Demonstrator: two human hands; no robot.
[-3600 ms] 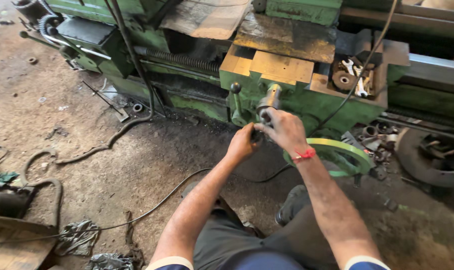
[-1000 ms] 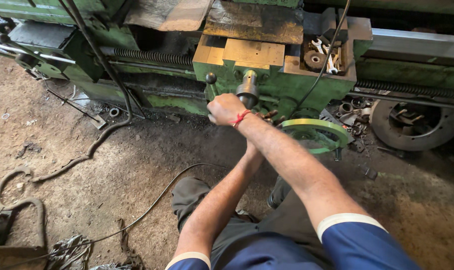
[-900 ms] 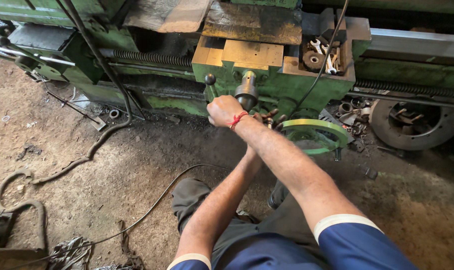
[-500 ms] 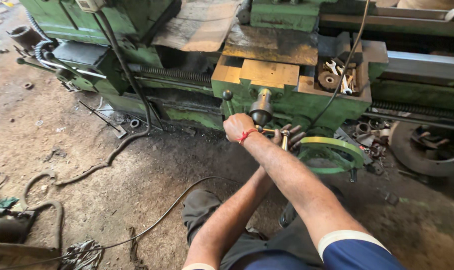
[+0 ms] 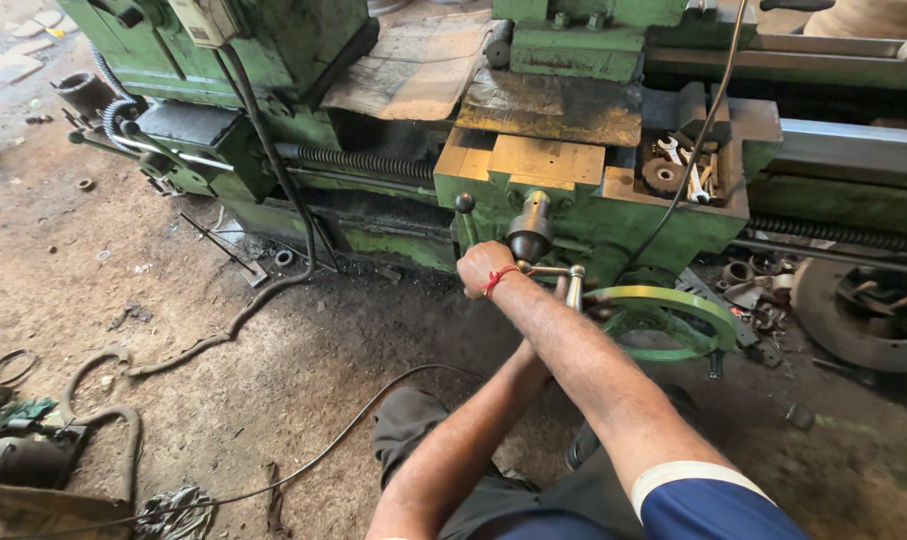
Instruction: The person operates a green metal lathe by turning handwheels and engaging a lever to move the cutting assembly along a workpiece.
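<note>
R hand [image 5: 484, 268] fisted on lever below knob [image 5: 465, 203] at lathe apron; L hand hidden behind R forearm, fingers unreadable. Handwheel [image 5: 664, 322] just right.

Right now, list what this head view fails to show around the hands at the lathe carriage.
- Left hand: hidden behind the right forearm.
- Right hand: fingers curl away, so what they grip is hidden.
- Green handwheel: near rim covered by that forearm.
- Tools in the carriage tray: too small to identify.
</note>
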